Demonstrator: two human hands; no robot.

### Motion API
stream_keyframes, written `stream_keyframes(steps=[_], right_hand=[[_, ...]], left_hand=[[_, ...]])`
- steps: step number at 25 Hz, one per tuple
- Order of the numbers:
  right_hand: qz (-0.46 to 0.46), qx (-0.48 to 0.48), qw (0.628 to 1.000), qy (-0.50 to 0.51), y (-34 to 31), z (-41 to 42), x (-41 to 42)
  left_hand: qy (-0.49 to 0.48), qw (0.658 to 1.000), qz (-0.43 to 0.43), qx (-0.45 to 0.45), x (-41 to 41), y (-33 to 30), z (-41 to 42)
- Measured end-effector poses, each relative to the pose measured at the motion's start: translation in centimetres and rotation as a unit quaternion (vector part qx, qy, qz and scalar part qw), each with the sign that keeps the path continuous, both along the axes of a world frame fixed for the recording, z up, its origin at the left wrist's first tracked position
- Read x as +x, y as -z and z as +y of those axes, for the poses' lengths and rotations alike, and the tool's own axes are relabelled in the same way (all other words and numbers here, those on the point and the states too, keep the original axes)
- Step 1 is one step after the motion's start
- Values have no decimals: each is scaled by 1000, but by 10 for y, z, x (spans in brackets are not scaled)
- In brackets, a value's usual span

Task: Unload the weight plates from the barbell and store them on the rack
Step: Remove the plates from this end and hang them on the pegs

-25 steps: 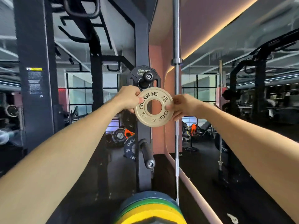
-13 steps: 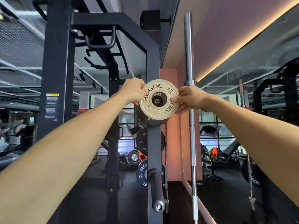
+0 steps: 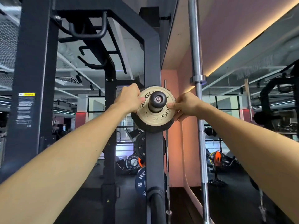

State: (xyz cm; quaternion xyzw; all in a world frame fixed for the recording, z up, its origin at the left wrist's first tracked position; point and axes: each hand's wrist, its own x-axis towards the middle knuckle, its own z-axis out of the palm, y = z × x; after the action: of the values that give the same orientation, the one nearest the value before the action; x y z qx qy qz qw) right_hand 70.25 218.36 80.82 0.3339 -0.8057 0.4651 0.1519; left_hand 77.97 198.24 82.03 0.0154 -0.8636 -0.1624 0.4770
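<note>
Gym interior, dark rubber floor, pink wall behind, black power rack upright (image 3: 154, 159) dead centre. Spare chrome barbell (image 3: 196, 46) stored vertical just right of the upright. Blue 20 plate (image 3: 140, 183) low on the rack, black plate (image 3: 140, 147) above it, empty lower peg (image 3: 156, 201) pointing toward camera.

Small tan Rogue plate (image 3: 153, 116) already threaded over upper storage peg (image 3: 157, 100), black peg cap sticking out through the bore toward the viewer. Sitting against a dark larger plate (image 3: 152, 128) behind it, full seating not confirmable from this angle.

Left hand (image 3: 128, 98) gripping plate's left edge, thumb across the face over the lettering, fingers curled behind the rim. Right hand (image 3: 186, 105) pinching right edge, thumb on the face near the hub, fingers wrapped behind. Both arms about equally extended, neither clearly nearer.

Key relation: peg axis running straight toward camera, plate face square to it, hands at opposite sides of the rim. Likely next: push along peg axis away from body until flush with the dark plate, then release. Risk: fingers behind the rim getting caught between the two plates. Loaded barbell out of frame, remaining plates unknown.
</note>
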Motion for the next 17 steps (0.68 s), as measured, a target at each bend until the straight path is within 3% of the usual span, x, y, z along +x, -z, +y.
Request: stream_keyframes(steps=[6,9,14,17], right_hand=[[21,-8,996,82,3,-31,-51],[14,-32,997,73,8,-36,-62],[50,-91,990,93,28,-38,-57],[105,-39,985,131,48,-34,-46]], left_hand=[[-83,996,-19,-12,-51,6,-19],[-94,995,-13,-39,-66,5,-19],[-61,998,7,-28,-61,19,-19],[-27,999,-41,-1,-47,39,-21]])
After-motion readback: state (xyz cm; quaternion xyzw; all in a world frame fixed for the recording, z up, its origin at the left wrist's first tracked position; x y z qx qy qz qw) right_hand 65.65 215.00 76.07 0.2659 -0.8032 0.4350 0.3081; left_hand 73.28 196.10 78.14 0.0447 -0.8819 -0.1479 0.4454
